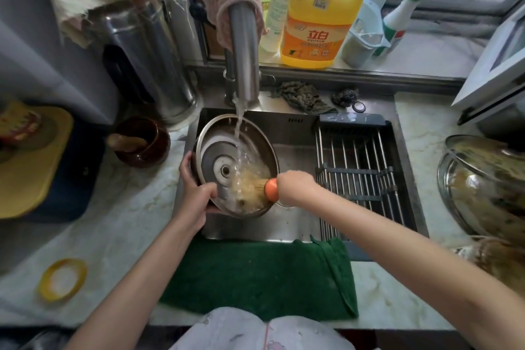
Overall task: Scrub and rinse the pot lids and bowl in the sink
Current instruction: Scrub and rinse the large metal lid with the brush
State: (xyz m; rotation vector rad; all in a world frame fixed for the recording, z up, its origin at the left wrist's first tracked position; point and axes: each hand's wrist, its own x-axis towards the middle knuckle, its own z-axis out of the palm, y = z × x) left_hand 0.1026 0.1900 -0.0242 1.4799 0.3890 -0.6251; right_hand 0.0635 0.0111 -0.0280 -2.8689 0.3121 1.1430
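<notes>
A round steel pot lid (216, 150) is tilted over the sink (287, 224) with its underside facing me. My left hand (196, 193) grips its lower left rim, thumb on the inside. My right hand (295, 187) holds a straw brush (255, 189) with an orange collar, its bristles pressed against the lid's lower inside. Water runs from the steel faucet (244, 48) onto the lid and the bristles.
A metal drying rack (360, 173) fills the sink's right half. A green towel (261, 278) drapes the front edge. Yellow detergent jug (321, 20) on the sill, steel bowl with lid (483, 185) at right, brown pot (142, 142) and steel canister (150, 54) at left.
</notes>
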